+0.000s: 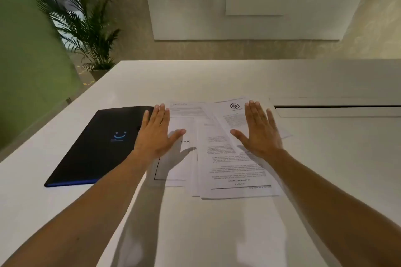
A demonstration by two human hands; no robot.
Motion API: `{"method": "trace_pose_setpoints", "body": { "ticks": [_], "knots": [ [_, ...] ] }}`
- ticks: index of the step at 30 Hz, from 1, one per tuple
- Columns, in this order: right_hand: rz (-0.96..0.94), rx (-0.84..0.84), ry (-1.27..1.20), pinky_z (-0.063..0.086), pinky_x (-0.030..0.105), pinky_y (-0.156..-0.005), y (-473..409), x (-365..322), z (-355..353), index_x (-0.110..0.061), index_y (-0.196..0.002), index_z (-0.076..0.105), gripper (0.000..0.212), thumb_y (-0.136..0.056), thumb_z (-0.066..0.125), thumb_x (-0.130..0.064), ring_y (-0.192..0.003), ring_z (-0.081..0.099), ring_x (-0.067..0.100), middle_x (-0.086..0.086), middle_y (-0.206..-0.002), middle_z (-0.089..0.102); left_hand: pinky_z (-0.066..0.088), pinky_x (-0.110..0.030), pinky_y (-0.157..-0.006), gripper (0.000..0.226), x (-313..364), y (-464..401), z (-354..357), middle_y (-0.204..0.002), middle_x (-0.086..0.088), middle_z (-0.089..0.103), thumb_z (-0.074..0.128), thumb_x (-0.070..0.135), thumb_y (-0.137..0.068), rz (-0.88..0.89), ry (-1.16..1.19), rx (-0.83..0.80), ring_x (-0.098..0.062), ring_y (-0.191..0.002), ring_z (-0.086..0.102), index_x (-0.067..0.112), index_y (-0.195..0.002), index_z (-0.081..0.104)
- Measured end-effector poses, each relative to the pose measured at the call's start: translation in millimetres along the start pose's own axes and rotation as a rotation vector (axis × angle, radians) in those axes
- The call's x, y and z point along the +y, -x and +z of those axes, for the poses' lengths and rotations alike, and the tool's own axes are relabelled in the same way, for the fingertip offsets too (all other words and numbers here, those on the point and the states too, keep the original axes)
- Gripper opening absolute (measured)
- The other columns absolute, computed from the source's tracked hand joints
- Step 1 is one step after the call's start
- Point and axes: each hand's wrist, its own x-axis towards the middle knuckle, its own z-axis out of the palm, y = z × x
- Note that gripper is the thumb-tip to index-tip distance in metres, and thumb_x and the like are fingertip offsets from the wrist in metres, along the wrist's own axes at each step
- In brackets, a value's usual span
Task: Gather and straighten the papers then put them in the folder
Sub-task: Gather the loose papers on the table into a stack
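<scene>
White printed papers lie loosely fanned under flat, spread fingers of the left hand and right hand, gripping nothing; the dark, smooth rectangular folder sits closed, just left of the left fingertips.

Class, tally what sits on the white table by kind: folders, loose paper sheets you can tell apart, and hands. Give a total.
Dark folder, closed: 1
Paper sheets, overlapping, at least: 4
Hands, left hand and right hand: 2
Total: at least 7

Soft, dim indoor light falls from above and behind me, so my arms throw grey shadows across the table. The wide lens bends the edges, and the fine print on the papers is blurred.
</scene>
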Motion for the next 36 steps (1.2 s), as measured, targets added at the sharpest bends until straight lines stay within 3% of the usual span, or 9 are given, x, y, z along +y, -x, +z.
{"method": "trace_pose_setpoints", "body": {
  "ticks": [8, 11, 13, 15, 17, 19, 21, 29, 36],
  "knots": [
    [-0.022, -0.297, -0.175, 0.004, 0.039, -0.124, 24.3, -2.6, 19.9, -0.011, -0.158, 0.002, 0.106, -0.084, 0.029, -0.082, -0.153, 0.0, 0.018, 0.005, -0.167, 0.001, -0.005, -0.045, -0.121, 0.104, 16.4, 27.1, 30.8, -0.163, -0.006, -0.007, 0.0, 0.081, -0.079, 0.017, 0.054, -0.172, -0.019, -0.149, -0.012, 0.008, -0.154, 0.003],
    [0.0, -0.333, -0.206, 0.021, 0.043, -0.12, 27.0, -2.6, 21.0, -0.01, -0.155, 0.023, 0.096, -0.086, 0.04, -0.076, -0.148, 0.024, 0.025, 0.009, -0.162, 0.025, 0.0, -0.045, -0.121, 0.1, 19.4, 32.2, 35.7, -0.163, -0.006, -0.001, 0.005, 0.08, -0.082, 0.025, 0.098, -0.196, -0.021, -0.15, -0.007, 0.01, -0.154, 0.011],
    [-0.001, -0.319, -0.217, 0.036, 0.045, -0.11, 26.7, -2.7, 21.3, -0.011, -0.144, 0.041, 0.084, -0.087, 0.042, -0.073, -0.134, 0.044, 0.029, 0.011, -0.149, 0.045, 0.014, -0.045, -0.12, 0.092, 24.5, 30.4, 34.5, -0.16, -0.008, 0.018, 0.013, 0.077, -0.086, 0.049, 0.162, -0.181, -0.025, -0.148, 0.014, 0.012, -0.148, 0.026],
    [-0.007, -0.327, -0.211, 0.04, 0.047, -0.107, 26.4, -3.5, 22.6, -0.009, -0.137, 0.047, 0.076, -0.091, 0.04, -0.069, -0.128, 0.048, 0.031, 0.014, -0.142, 0.05, 0.032, -0.04, -0.112, 0.081, 33.6, 28.3, 31.1, -0.148, -0.005, 0.04, 0.025, 0.074, -0.087, 0.065, 0.235, -0.166, -0.024, -0.135, 0.038, 0.013, -0.138, 0.04],
    [-0.014, -0.34, -0.206, 0.038, 0.048, -0.108, 26.5, -4.1, 24.2, -0.009, -0.139, 0.046, 0.069, -0.095, 0.039, -0.062, -0.13, 0.046, 0.033, 0.016, -0.142, 0.049, 0.044, -0.031, -0.09, 0.064, 45.0, 26.1, 27.9, -0.118, 0.0, 0.059, 0.035, 0.069, -0.088, 0.05, 0.286, -0.165, -0.021, -0.111, 0.056, 0.015, -0.115, 0.056],
    [-0.021, -0.337, -0.197, 0.034, 0.048, -0.111, 26.4, -4.5, 24.3, -0.009, -0.142, 0.044, 0.063, -0.098, 0.04, -0.055, -0.133, 0.043, 0.035, 0.017, -0.145, 0.047, 0.039, -0.026, -0.068, 0.054, 57.0, 23.7, 25.3, -0.084, 0.003, 0.058, 0.038, 0.068, -0.088, 0.071, 0.248, -0.13, -0.017, -0.082, 0.058, 0.017, -0.083, 0.055],
    [-0.027, -0.331, -0.196, 0.033, 0.047, -0.112, 25.8, -4.5, 24.3, -0.01, -0.144, 0.043, 0.059, -0.1, 0.04, -0.049, -0.133, 0.043, 0.035, 0.017, -0.146, 0.046, 0.037, -0.028, -0.065, 0.054, 67.6, 20.0, 26.3, -0.077, 0.002, 0.054, 0.039, 0.066, -0.089, 0.07, 0.227, -0.114, -0.017, -0.077, 0.054, 0.016, -0.074, 0.052],
    [-0.061, -0.362, -0.17, 0.034, 0.051, -0.11, 18.7, -3.7, 30.4, -0.014, -0.148, 0.031, 0.072, -0.092, 0.022, -0.058, -0.129, 0.045, 0.034, 0.015, -0.142, 0.048, 0.052, -0.037, -0.082, 0.032, 96.5, -5.4, 21.6, -0.102, -0.013, 0.066, 0.068, 0.044, -0.082, -0.272, 0.671, -0.183, -0.028, -0.099, 0.06, 0.016, -0.088, 0.053],
    [-0.113, -0.386, -0.173, 0.037, 0.051, -0.107, 14.3, -3.3, 24.4, -0.015, -0.154, 0.018, 0.061, -0.101, 0.037, -0.038, -0.126, 0.047, 0.031, 0.015, -0.14, 0.049, 0.047, -0.032, -0.081, 0.072, 98.2, -13.5, 9.1, -0.132, -0.014, 0.052, 0.079, 0.031, -0.077, -0.527, 1.021, -0.239, -0.027, -0.112, 0.054, 0.003, -0.133, 0.044]
  ]
}}
